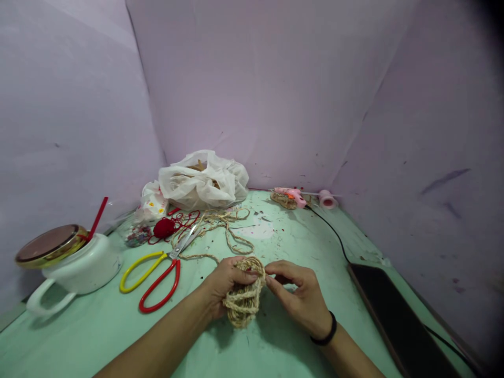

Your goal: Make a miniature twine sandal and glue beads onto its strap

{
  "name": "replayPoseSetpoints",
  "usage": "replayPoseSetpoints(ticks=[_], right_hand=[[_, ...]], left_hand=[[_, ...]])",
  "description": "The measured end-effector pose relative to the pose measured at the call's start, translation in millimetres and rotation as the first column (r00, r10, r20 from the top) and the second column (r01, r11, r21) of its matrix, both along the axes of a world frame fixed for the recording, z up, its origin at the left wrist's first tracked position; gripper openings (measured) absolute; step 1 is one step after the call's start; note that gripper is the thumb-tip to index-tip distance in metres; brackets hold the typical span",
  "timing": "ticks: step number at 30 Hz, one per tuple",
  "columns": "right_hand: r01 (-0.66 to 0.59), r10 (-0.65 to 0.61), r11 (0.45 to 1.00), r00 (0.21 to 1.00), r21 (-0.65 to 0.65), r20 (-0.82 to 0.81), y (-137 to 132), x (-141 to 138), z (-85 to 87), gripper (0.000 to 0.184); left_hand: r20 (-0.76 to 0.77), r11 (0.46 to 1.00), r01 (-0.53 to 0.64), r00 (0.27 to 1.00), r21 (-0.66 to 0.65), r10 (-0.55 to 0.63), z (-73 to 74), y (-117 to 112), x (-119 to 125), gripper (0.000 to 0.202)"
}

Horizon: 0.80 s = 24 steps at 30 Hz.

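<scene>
My left hand [220, 286] is wrapped round a bundle of coiled jute twine [243, 299] held low over the green table [98, 331]. My right hand [299, 296], with a black band on its wrist, pinches the twine at the top right of the bundle with thumb and forefinger. A loose strand of the same twine [232, 239] runs from the bundle back across the table in loops towards the plastic bag.
Scissors with one yellow and one red handle [157, 273] lie left of my hands. A white mug with a gold lid and red straw [66, 260] stands far left. Behind are red yarn [164, 228], a white plastic bag [202, 181], a pink glue gun [291, 194] with black cable, and a dark phone [397, 320] at right.
</scene>
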State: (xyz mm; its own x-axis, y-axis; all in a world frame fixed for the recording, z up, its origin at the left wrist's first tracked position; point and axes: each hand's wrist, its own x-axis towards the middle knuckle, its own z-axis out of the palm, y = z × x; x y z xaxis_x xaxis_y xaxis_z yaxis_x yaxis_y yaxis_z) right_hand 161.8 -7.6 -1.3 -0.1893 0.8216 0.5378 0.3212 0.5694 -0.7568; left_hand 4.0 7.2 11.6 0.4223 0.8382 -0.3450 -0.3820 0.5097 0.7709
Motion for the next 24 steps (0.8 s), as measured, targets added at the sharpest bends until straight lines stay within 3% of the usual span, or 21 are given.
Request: replayPoseSetpoints(ticks=[4, 9, 13, 19, 22, 24], right_hand=[[0.056, -0.057, 0.998, 0.996, -0.016, -0.063, -5.7, -6.2, 0.7, 0.008], [0.053, -0.051, 0.998, 0.994, 0.023, -0.100, -8.7, -8.1, 1.2, 0.011], [0.061, -0.055, 0.997, 0.990, 0.043, -0.129, -9.7, -9.5, 1.9, 0.012], [0.141, -0.133, 0.989, 0.976, 0.036, -0.172, -11.2, -9.5, -0.4, 0.016], [0.161, -0.166, 0.986, 0.970, -0.045, -0.179, -5.9, -3.2, 0.5, 0.015], [0.154, -0.189, 0.975, 0.953, -0.161, -0.236, -0.1, 1.9, 1.7, 0.009]], left_hand=[[0.008, 1.000, 0.007, 1.000, -0.010, -0.007, -2.6, 0.1, -0.1, 0.022], [0.042, 0.998, 0.067, 0.997, -0.003, -0.067, -1.5, -1.9, 1.2, 0.033], [0.035, 0.999, 0.050, 0.998, 0.020, -0.051, 2.7, -2.1, 1.2, 0.037], [-0.037, 0.990, 0.130, 0.991, 0.050, -0.128, 2.4, -13.9, 9.3, 0.024], [-0.053, 0.981, 0.194, 0.980, 0.025, -0.192, 2.7, -14.8, 10.3, 0.020], [-0.003, 0.996, 0.091, 0.996, -0.001, -0.091, 5.5, -7.4, 3.4, 0.018]])
